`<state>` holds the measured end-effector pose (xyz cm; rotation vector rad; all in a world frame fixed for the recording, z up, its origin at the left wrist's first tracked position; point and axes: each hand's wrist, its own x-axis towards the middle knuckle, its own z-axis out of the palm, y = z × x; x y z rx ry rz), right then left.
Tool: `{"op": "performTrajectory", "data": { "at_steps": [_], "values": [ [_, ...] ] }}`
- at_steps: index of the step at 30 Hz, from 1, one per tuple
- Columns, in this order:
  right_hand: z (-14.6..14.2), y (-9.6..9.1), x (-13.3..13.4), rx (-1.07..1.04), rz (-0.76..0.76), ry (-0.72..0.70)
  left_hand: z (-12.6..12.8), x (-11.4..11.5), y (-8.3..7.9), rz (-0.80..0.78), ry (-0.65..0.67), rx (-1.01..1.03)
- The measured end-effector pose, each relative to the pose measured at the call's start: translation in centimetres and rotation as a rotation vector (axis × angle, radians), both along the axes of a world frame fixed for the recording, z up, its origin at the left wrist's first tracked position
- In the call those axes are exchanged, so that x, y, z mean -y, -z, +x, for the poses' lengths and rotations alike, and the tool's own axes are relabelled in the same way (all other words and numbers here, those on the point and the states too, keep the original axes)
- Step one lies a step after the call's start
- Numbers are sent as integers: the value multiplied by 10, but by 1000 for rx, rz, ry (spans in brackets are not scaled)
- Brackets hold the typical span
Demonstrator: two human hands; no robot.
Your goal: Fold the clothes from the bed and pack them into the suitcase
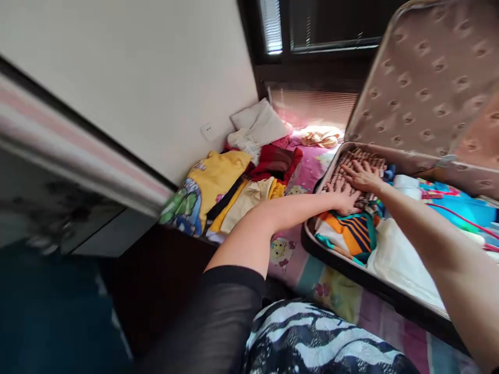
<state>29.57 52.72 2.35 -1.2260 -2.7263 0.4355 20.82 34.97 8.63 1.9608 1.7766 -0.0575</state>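
Both down and spread — our left hand (345,200) and right hand (365,179) rest on the brown striped cloth (364,156), directly beneath them in the suitcase (390,300). We do best pressing evenly — palms level, smoothing creases outward from the fingers.

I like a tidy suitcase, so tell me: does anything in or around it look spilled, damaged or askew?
Nothing visibly spilled or damaged. Two things look untidy: a red cord trails loose across a blue item in the suitcase, and a peach cloth lies crumpled on the pink sheet beside it.
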Motion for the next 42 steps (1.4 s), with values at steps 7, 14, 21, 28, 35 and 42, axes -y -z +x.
{"op": "performTrajectory", "data": {
  "at_steps": [7,14,21,28,35,42],
  "values": [
    [2,-53,45,-328,13,-28,-147,131,18,632,-119,400],
    [18,-116,249,-279,255,-545,-218,266,112,182,-877,107],
    [-21,-62,352,-314,-145,-655,-185,264,118,174,-857,-49],
    [-72,7,348,-236,-664,-411,-205,273,118,252,-795,46],
    [-103,30,344,-256,-772,-258,-237,292,111,336,-1159,-21],
    [-146,27,351,-198,-606,-193,-262,291,103,131,-1235,-128]
  ]
}}
